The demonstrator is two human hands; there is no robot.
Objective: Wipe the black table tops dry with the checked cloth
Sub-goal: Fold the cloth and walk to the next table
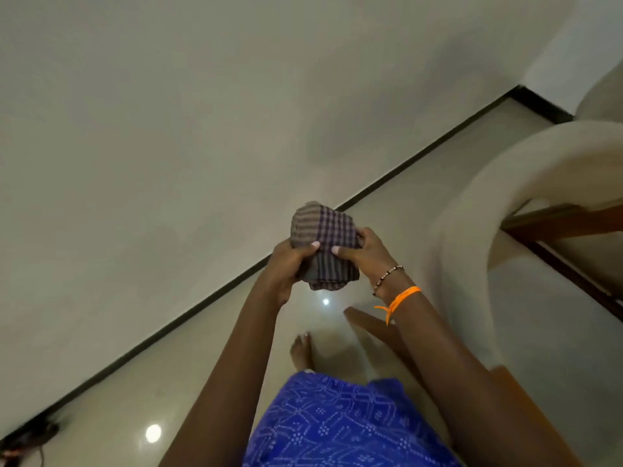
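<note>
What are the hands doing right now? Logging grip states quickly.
Left hand: grips the folded purple-and-grey checked cloth.
Right hand: pinches the same cloth's other side.

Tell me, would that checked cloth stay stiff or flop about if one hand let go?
Probably floppy: the checked cloth is bunched in soft folds between the left hand and right hand, and its lower edge already sags. It likely weighs little, since fingertips alone hold it up. It seems unlikely to slip, being woven fabric.

Blue white-patterned garment [337, 429]; right wrist: beaded bracelet [387, 276], orange thread band [403, 298]; arms sleeveless, foot [301, 352] bare.
</note>
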